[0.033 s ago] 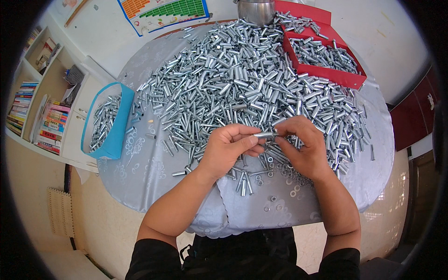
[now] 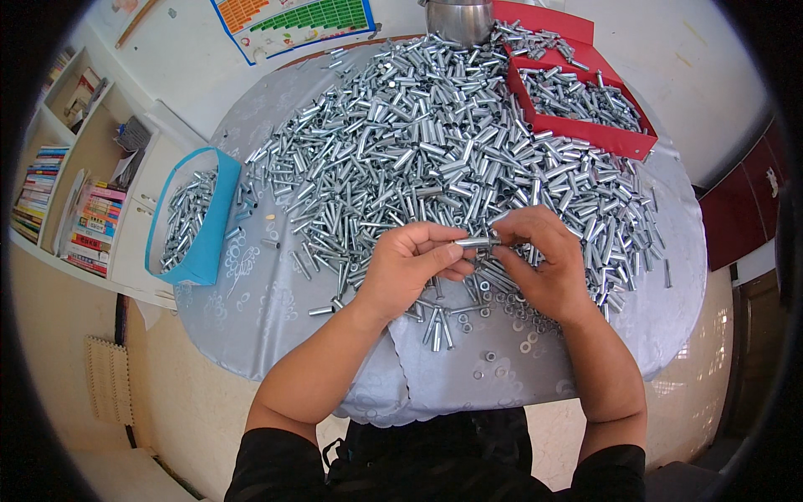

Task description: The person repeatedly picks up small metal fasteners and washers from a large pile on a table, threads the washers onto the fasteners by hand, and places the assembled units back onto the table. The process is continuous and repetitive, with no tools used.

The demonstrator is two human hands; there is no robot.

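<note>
My left hand (image 2: 416, 261) pinches a shiny metal sleeve anchor (image 2: 475, 243) between thumb and fingers, holding it level over the near side of the pile. The fingers of my right hand (image 2: 542, 261) are closed at the anchor's right end, where a small part, perhaps a nut or washer, is too small to make out. Beneath and beyond both hands spreads a large heap of metal sleeves and bolts (image 2: 418, 151). Loose nuts and washers (image 2: 525, 326) lie by my right wrist. A few bolts with sleeves (image 2: 437, 328) rest between my forearms.
A blue box (image 2: 224, 217) of metal pieces stands at the table's left. At the far right, a red box (image 2: 585, 132) holds more anchors, beside a steel pot (image 2: 460, 21). A silvery cloth (image 2: 276, 335) covers the round table. Bookshelves (image 2: 84, 167) stand left.
</note>
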